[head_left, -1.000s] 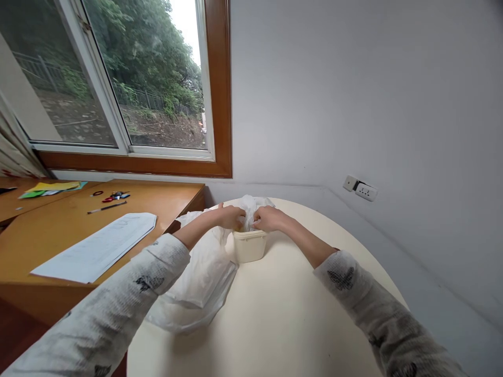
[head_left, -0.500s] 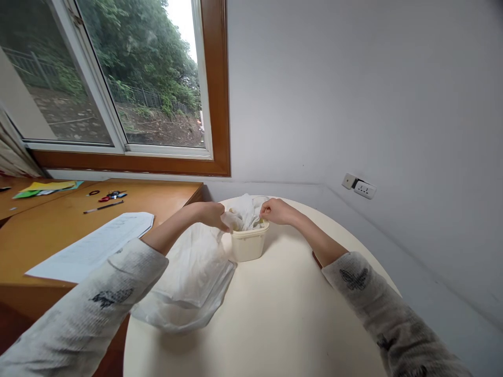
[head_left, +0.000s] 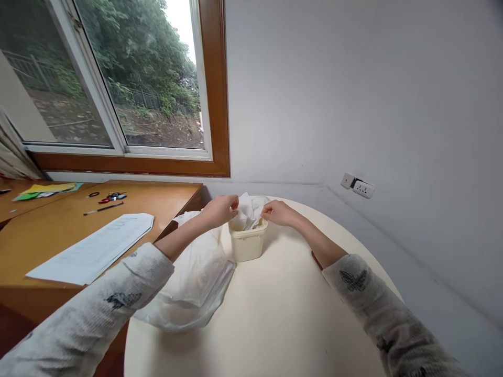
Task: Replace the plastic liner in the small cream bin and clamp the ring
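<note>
A small cream plastic bin (head_left: 248, 247) stands upright on the round table, with a thin white plastic bag (head_left: 247, 212) bunched inside and rising above its rim. My left hand (head_left: 223, 210) is over the bin's left side, fingers closed in a pinch on the bag. On the right, my right hand (head_left: 278, 213) pinches the bag's other side just above the rim. A larger white plastic sack (head_left: 192, 272) lies crumpled on the table left of the bin, partly behind my left forearm.
The cream round table (head_left: 283, 303) stands against a wall with a socket (head_left: 363, 188). At left, a wooden desk (head_left: 168, 196) carries paper sheets (head_left: 98, 246), a pen (head_left: 103, 208), scissors (head_left: 112, 197) and coloured papers (head_left: 49, 188). A window is above it.
My left hand has risen slightly and moved right, and the bag's left part has come away from the bin's left rim, which now shows. The right hand has hardly moved.
</note>
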{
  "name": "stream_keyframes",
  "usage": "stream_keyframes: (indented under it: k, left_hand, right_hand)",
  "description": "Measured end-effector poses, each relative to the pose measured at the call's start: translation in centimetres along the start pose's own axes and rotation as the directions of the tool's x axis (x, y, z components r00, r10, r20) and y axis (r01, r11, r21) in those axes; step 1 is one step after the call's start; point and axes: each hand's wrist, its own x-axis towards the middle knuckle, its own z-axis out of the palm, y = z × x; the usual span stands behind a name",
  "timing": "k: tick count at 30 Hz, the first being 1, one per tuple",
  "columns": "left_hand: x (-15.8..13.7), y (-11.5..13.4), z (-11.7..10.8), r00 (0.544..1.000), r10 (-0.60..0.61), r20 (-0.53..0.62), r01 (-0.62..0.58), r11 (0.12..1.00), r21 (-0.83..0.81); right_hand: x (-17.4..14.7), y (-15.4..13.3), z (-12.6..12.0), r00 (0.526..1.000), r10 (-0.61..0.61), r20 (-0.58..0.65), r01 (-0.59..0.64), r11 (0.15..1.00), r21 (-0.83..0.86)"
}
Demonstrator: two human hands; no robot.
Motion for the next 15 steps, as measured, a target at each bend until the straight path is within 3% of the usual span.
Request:
stream_keyframes:
  k: [4, 10, 15]
  left_hand:
    - [0.4, 0.5, 1.4, 0.997, 0.072, 0.032, -0.072, 0.997, -0.001]
    - [0.5, 1.1, 2.4, 0.974, 0.117, 0.194, -0.113, 0.993, -0.033]
    - [-0.7, 1.3, 2.1, 0.928, 0.174, 0.331, -0.153, 0.984, -0.086]
  right_hand:
    - [-0.1, 0.3, 0.2, 1.0, -0.005, -0.013, 0.005, 1.0, 0.012]
    - [-0.1, 0.7, 0.9, 0.998, -0.039, -0.041, 0.04, 0.999, 0.036]
    - [-1.4, 1.3, 1.4, 0.988, -0.145, 0.045, 0.14, 0.985, 0.103]
